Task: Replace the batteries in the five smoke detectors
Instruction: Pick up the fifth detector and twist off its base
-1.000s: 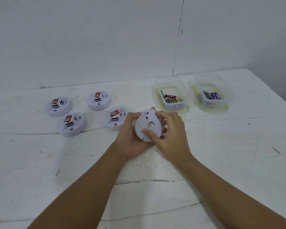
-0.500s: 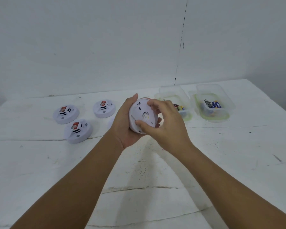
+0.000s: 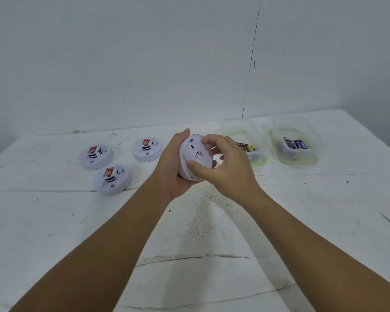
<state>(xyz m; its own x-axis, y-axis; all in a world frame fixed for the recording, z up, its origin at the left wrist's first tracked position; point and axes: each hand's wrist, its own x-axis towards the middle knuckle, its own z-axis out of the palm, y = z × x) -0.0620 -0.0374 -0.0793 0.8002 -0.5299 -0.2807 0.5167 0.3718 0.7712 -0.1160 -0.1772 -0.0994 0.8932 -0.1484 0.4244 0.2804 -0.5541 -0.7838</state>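
A person's left hand [image 3: 175, 174] is cradling a white smoke detector [image 3: 195, 157] above the table [image 3: 212, 233], underside toward the camera, while the right hand [image 3: 225, 168] is pinching its back plate. Bracing the body and twisting the plate evenly should free it without slipping. The battery bay is staying hidden; 3 detectors are lying left, any 4th is hidden.

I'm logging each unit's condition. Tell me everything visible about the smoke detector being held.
The round white plastic smoke detector is held above the white table, tilted on edge, its flat back facing the camera. A small round yellowish mark sits near its centre, with small slots near the rim. The left hand cups it from behind; the right hand pinches its back. Its front is hidden.
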